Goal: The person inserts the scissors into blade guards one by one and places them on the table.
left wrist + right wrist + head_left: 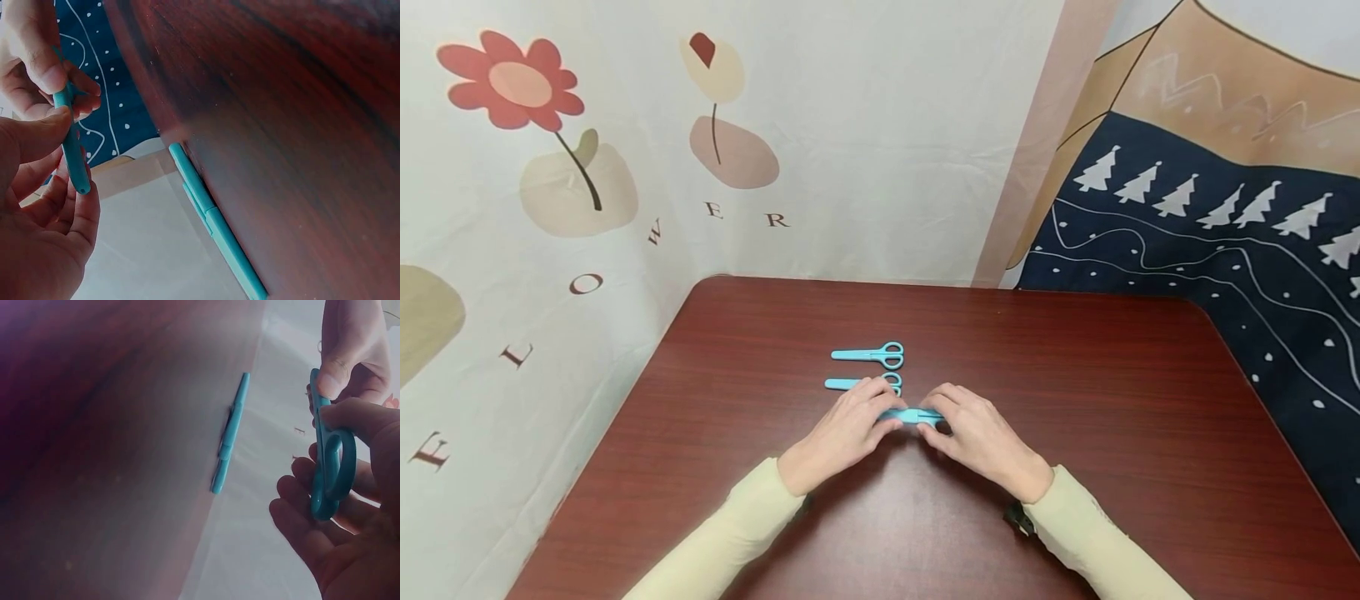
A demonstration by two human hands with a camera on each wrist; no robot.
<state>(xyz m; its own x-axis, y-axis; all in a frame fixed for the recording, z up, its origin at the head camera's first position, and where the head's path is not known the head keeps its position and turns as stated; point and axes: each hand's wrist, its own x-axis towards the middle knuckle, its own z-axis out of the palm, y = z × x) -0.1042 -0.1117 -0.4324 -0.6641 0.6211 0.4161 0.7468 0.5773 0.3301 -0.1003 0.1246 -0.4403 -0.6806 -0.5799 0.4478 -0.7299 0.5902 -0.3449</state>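
A pair of light blue scissors (913, 416) is held level between both hands, above the near side of the other scissors. My left hand (846, 427) pinches the blade end, which looks covered by a sheath of the same blue. At the other end, thumb and fingers of my right hand (983, 429) grip beside the finger loops (342, 478). Two matching pairs lie on the table, loops to the right. The farther scissors (856, 355) show whole; the nearer scissors (841, 384) are partly hidden behind my left hand.
The dark red wooden table (1112, 400) has rounded far corners. Behind and to the left hangs a pale curtain (880, 142) with flowers and letters. A navy cloth (1195, 233) with white trees hangs at the right.
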